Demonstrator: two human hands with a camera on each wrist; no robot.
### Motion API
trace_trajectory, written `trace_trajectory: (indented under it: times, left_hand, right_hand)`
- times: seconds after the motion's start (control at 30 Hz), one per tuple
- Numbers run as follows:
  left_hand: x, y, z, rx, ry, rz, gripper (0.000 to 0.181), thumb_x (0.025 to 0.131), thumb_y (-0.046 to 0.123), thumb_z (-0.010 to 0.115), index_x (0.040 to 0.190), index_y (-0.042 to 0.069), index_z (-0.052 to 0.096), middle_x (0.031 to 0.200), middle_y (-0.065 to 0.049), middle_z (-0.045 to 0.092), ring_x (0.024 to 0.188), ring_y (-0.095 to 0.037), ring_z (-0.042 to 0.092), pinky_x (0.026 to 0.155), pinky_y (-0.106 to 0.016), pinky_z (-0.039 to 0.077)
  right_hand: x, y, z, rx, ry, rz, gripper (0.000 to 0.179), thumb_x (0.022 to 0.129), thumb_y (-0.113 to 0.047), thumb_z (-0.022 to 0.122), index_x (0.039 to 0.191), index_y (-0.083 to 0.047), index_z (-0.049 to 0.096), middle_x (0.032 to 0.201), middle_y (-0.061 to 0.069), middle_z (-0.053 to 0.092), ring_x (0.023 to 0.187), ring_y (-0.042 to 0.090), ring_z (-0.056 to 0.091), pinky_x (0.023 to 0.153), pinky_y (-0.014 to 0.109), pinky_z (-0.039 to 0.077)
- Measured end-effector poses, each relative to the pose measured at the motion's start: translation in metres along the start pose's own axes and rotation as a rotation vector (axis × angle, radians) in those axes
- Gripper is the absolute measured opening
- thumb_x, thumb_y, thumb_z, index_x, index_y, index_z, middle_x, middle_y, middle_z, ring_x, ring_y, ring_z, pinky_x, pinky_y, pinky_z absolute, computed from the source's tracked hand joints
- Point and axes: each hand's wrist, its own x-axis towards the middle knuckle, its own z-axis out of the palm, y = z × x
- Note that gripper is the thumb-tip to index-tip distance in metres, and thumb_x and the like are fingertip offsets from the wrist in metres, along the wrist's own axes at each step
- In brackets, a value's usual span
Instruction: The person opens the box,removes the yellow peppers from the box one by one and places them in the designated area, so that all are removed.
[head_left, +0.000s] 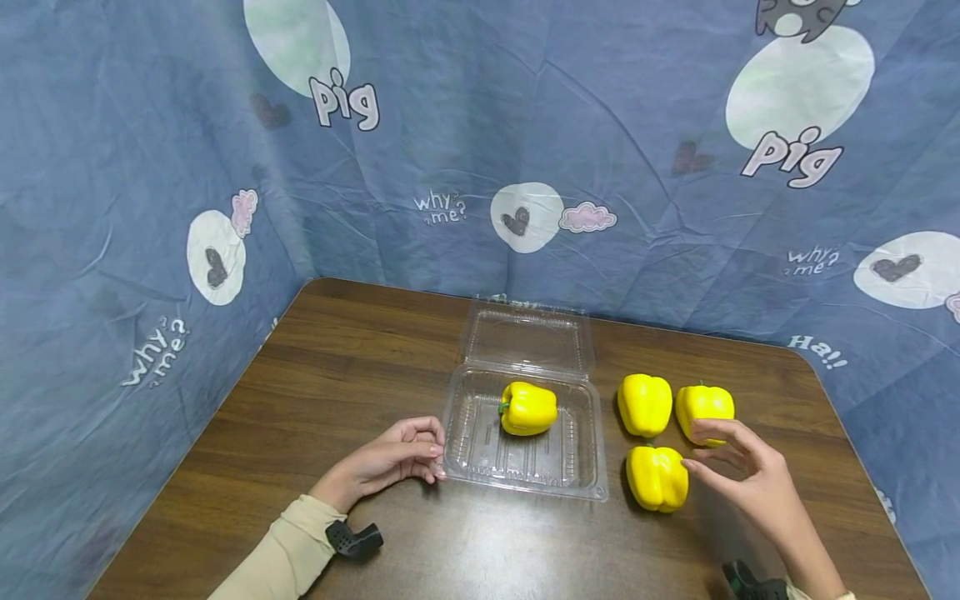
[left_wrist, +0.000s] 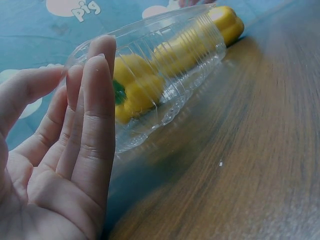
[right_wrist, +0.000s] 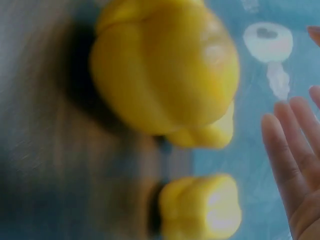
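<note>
A clear plastic clamshell container lies on the table with its lid folded back. One yellow bell pepper rests on its side inside, green stem toward the left. My left hand pinches the container's left rim between thumb and fingertips, as the left wrist view also shows at the rim. My right hand is held over the right side, thumb and fingers apart with nothing between them. Nearest to it are a front yellow bell pepper and a back-right one, which its fingers partly overlap.
Another yellow bell pepper stands at the back, just right of the container. The brown wooden table reaches a blue printed cloth hanging behind it and along both sides.
</note>
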Motion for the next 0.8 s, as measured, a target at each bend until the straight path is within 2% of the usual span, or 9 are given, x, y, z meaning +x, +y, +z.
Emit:
trace_trajectory:
  times: [0.1, 0.27, 0.4, 0.53, 0.63, 0.8]
  left_hand:
    - [0.0, 0.0, 0.0, -0.005, -0.008, 0.011, 0.015, 0.104, 0.0, 0.048, 0.108, 0.011, 0.056, 0.092, 0.0, 0.071, 0.087, -0.012, 0.075, 0.076, -0.023, 0.062]
    - [0.0, 0.001, 0.001, -0.001, -0.017, 0.025, 0.016, 0.104, -0.001, 0.048, 0.109, 0.011, 0.057, 0.093, 0.001, 0.071, 0.088, -0.012, 0.075, 0.076, -0.023, 0.061]
    - [0.0, 0.001, 0.001, 0.006, -0.005, 0.006, 0.013, 0.104, 0.002, 0.049, 0.108, 0.011, 0.056, 0.093, 0.001, 0.07, 0.087, -0.012, 0.075, 0.076, -0.023, 0.061]
    - [0.0, 0.002, 0.001, 0.009, 0.003, -0.015, 0.011, 0.105, 0.004, 0.049, 0.109, 0.012, 0.056, 0.092, 0.002, 0.07, 0.087, -0.012, 0.075, 0.076, -0.023, 0.061]
    - [0.0, 0.002, 0.001, 0.009, 0.0, -0.008, 0.011, 0.105, 0.004, 0.049, 0.109, 0.012, 0.056, 0.092, 0.002, 0.07, 0.088, -0.012, 0.075, 0.076, -0.023, 0.061]
    - [-0.001, 0.001, 0.001, 0.011, -0.004, 0.011, 0.012, 0.104, 0.002, 0.049, 0.109, 0.011, 0.056, 0.092, 0.002, 0.07, 0.088, -0.012, 0.075, 0.076, -0.023, 0.061]
  right_hand:
    - [0.009, -0.008, 0.003, -0.004, -0.031, -0.041, 0.06, 0.074, 0.016, 0.083, 0.128, 0.002, 0.064, 0.124, -0.011, 0.067, 0.111, 0.005, 0.067, 0.087, 0.02, 0.061]
    - [0.023, -0.018, 0.01, -0.041, -0.073, -0.113, 0.059, 0.072, 0.014, 0.086, 0.126, 0.001, 0.066, 0.125, -0.009, 0.067, 0.112, 0.003, 0.065, 0.088, 0.015, 0.058]
    - [0.032, -0.022, 0.016, -0.087, -0.09, -0.167, 0.057, 0.069, 0.013, 0.088, 0.121, 0.003, 0.067, 0.124, -0.004, 0.068, 0.109, 0.001, 0.066, 0.088, 0.012, 0.058]
    - [0.04, -0.026, 0.022, -0.106, -0.126, -0.183, 0.059, 0.068, 0.009, 0.09, 0.121, -0.001, 0.068, 0.122, 0.003, 0.069, 0.106, 0.005, 0.067, 0.088, 0.015, 0.059]
    - [0.047, -0.031, 0.026, -0.114, -0.16, -0.203, 0.06, 0.069, 0.004, 0.092, 0.123, -0.007, 0.068, 0.122, 0.006, 0.069, 0.107, 0.008, 0.067, 0.088, 0.018, 0.06]
    - [0.058, -0.039, 0.036, -0.143, -0.219, -0.289, 0.064, 0.07, -0.001, 0.093, 0.128, -0.013, 0.067, 0.124, 0.008, 0.069, 0.111, 0.008, 0.068, 0.088, 0.022, 0.061]
